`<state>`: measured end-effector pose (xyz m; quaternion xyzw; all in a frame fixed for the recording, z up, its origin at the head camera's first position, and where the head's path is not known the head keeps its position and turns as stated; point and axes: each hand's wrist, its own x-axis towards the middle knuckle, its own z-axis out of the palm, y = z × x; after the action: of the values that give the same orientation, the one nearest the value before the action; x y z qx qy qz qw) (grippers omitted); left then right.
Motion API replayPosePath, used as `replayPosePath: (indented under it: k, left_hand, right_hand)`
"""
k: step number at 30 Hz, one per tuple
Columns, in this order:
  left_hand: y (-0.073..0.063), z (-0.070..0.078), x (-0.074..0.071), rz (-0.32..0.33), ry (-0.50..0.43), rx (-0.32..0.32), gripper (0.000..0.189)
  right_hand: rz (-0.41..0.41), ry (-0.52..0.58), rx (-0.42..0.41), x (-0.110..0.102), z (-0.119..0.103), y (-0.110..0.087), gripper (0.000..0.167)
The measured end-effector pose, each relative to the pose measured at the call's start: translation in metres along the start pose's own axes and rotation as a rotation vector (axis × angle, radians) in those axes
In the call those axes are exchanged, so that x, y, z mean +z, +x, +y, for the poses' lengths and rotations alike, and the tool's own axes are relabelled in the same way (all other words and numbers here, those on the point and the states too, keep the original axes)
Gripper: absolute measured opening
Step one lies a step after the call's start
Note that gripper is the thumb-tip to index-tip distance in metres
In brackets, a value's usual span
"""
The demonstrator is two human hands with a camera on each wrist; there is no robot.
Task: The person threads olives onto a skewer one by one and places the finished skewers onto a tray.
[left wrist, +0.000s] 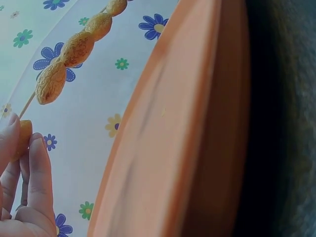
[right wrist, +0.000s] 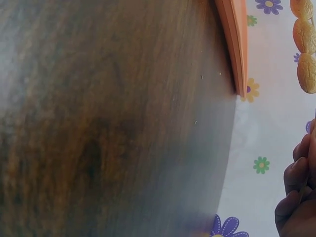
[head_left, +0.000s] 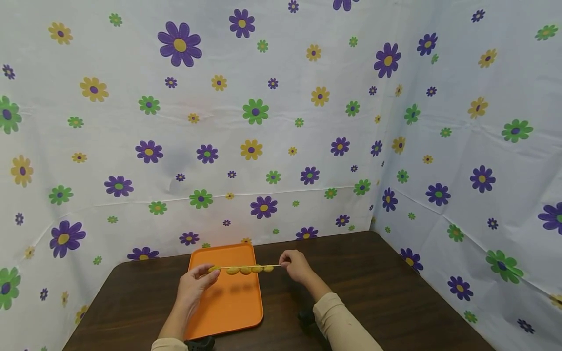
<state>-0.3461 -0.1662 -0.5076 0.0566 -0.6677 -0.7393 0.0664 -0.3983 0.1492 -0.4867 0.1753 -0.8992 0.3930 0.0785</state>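
Observation:
A thin wooden skewer runs level between my hands, over the orange tray and past its right edge. Several golden-brown, wrinkled oval pieces of food are threaded in a row along it. At the skewer's left end, my left hand pinches one yellow piece between thumb and fingertips; whether the stick passes into that piece is hidden. My right hand holds the bare right end of the stick with curled fingers, and only part of this hand shows in the right wrist view.
Beneath the tray lies a dark wood-grain table, with a few tiny crumbs on it. A white flower-print cloth hangs behind and on the right. Dark objects sit by both wrists.

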Motion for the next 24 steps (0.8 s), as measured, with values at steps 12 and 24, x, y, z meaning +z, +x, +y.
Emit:
replayPosePath:
  k: [12,24]
  left_hand:
    - [0.0045,-0.0028,0.0041,0.024,-0.109,-0.004,0.046]
    - [0.0022,-0.0022,0.0093,0.039,-0.211,-0.007,0.035]
  right_hand:
    - [0.016,-0.025,-0.022,0.0001,0.0015,0.0008,0.02]
    - [0.021,-0.06,-0.049,-0.0007,-0.0047,0.0022,0.022]
